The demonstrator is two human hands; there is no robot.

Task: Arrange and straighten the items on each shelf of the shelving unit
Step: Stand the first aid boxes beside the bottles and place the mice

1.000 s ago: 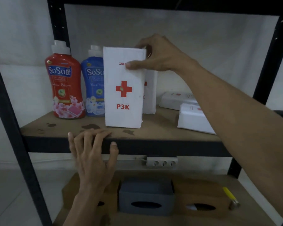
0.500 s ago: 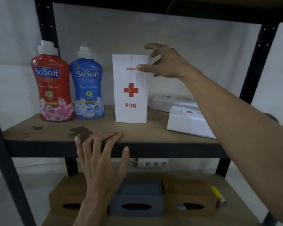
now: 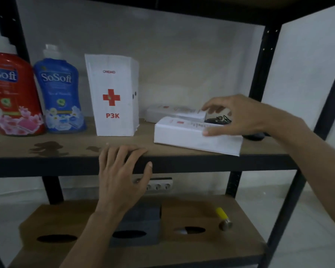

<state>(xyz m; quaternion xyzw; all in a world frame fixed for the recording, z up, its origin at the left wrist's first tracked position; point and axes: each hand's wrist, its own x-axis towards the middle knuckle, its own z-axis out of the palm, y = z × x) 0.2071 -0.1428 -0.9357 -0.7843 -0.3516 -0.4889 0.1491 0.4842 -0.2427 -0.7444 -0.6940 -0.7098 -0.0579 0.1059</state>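
On the middle shelf (image 3: 66, 149) stand a red SoSoft bottle (image 3: 12, 93), a blue SoSoft bottle (image 3: 60, 97) and an upright white P3K first-aid box (image 3: 112, 97). Right of them, two white boxes lie flat: a near one (image 3: 182, 136) at an angle by the front edge, and a far one (image 3: 172, 111) behind it. My right hand (image 3: 240, 117) curves over the near lying box, thumb on its front top and fingertips at its far edge. My left hand (image 3: 122, 171) rests flat on the shelf's front edge, holding nothing.
A black cable (image 3: 219, 119) and a dark object (image 3: 253, 136) lie behind my right hand. The lower shelf holds two brown tissue boxes (image 3: 54, 225) (image 3: 190, 219), a grey one (image 3: 139, 229) and a yellow-handled tool (image 3: 222, 217). Black posts (image 3: 263, 60) frame the shelf.
My right hand let go of the upright P3K box, now standing beside the blue bottle, and dropped right onto the near lying box. My view shifted right; the left hand stayed on the edge.
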